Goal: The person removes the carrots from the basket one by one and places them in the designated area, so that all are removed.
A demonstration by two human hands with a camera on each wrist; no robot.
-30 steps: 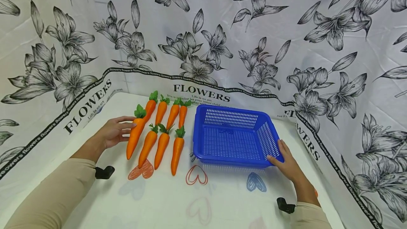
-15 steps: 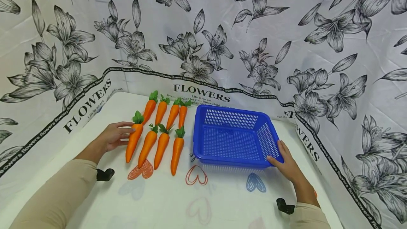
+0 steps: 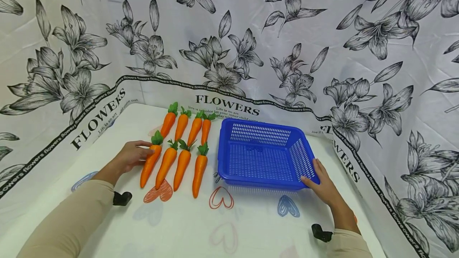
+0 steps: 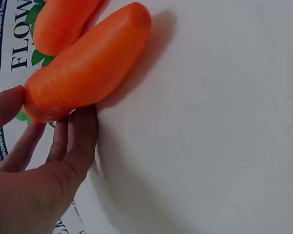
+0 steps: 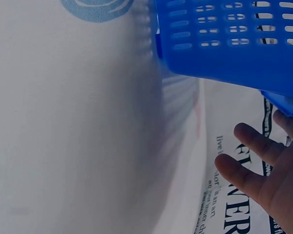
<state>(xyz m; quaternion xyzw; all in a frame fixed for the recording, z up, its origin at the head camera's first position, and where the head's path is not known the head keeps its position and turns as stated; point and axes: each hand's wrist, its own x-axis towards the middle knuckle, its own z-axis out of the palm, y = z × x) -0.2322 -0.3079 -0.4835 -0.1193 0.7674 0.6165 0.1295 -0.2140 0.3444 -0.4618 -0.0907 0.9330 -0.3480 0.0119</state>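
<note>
The left hand (image 3: 130,155) pinches a smooth tapered plastic carrot (image 3: 150,161) left of the perforated blue basket (image 3: 263,155), whose corner the right hand (image 3: 322,186) grips; only the left wrist view shows the thumb (image 4: 4,105).

- Eight carrots (image 3: 183,146) lie on the table: four in the far row, four in the near row.
- One blue basket (image 3: 263,182) stands to their right.
- Two hands are in view: the left hand (image 3: 130,156) and the right hand (image 3: 323,186).
- Two black clips (image 3: 122,198) sit near the wrists, one on each side.
- Several printed hearts (image 3: 221,198) show on the cloth; their full number cannot be told.
</note>
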